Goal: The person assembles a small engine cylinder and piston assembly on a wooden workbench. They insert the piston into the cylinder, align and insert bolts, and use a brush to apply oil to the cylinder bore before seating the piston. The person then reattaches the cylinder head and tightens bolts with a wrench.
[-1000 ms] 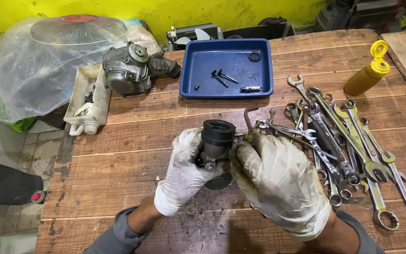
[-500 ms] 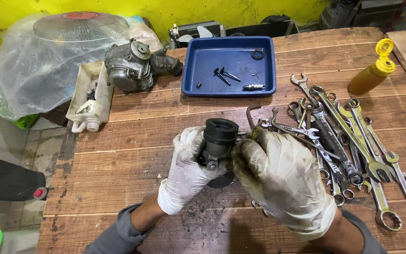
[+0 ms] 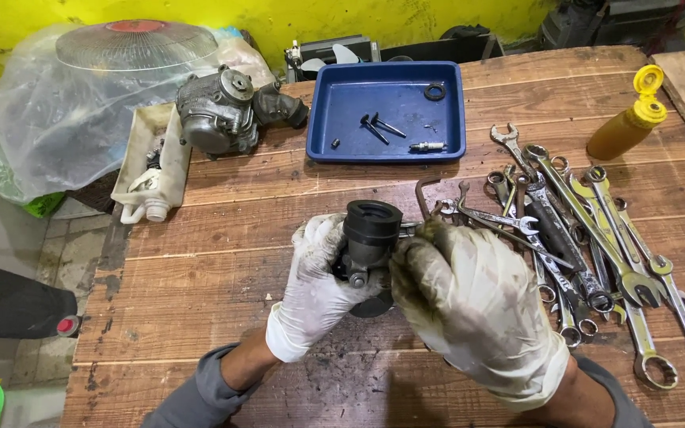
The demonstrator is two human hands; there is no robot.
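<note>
- In the lower middle of the frame, the left hand [image 3: 315,281], in a grimy white glove, is wrapped closed around a dark metal part [image 3: 368,238], a short cylinder with a round open mouth facing up; the grip looks meant to keep it steady and upright above the wooden table [image 3: 223,269].
- The right hand [image 3: 473,305], also gloved and smeared with grease, presses its curled fingertips against the part's right side; whether it pinches something small there I cannot tell.
- Just right of the hands, a heap of shiny steel wrenches [image 3: 588,238] lies fanned out within easy reach.
- At upper middle, a shallow blue plastic tray [image 3: 334,103] keeps small loose pieces together: thin pins, a black ring and a small plug.
- Left of the tray sits a bulky grey cast-metal engine piece [image 3: 220,115], rough and oily.
- At far upper right stands an amber squeeze bottle [image 3: 628,127] with a yellow cap.
</note>
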